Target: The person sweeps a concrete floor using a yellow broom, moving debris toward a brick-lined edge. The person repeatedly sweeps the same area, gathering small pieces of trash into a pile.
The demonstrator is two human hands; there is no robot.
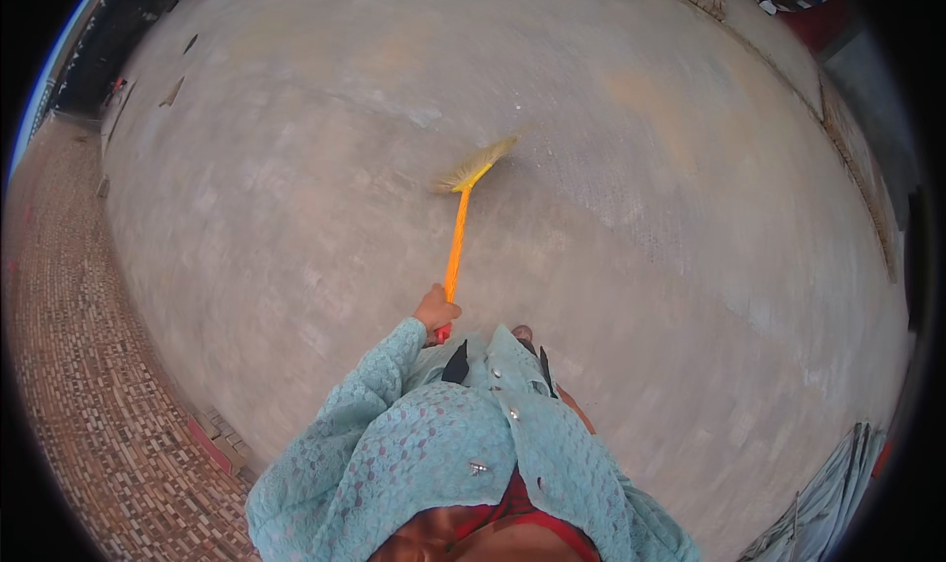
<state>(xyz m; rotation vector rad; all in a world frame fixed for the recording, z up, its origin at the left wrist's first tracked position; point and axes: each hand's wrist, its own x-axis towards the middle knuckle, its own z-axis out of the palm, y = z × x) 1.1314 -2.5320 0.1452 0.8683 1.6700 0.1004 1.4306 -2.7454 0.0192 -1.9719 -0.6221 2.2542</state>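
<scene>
My left hand [435, 309] is closed round the orange handle of a broom [457, 242], near its red end. The broom reaches forward from me, and its yellowish bristles fan out sideways at the far end, over the grey concrete floor [325, 188]. Its bristle tips look blurred. A light blue lacy sleeve covers my left arm. My right hand does not show; the blue garment covers that side, with only a narrow brown strip at its edge that I cannot make out. Part of a foot shows just beyond the garment's front.
Brick paving [89, 345] runs along the left. Small dark scraps [172, 92] lie at the far left of the floor. A raised ledge [855, 168] borders the right side, and a bluish cloth [823, 493] hangs or lies at the lower right.
</scene>
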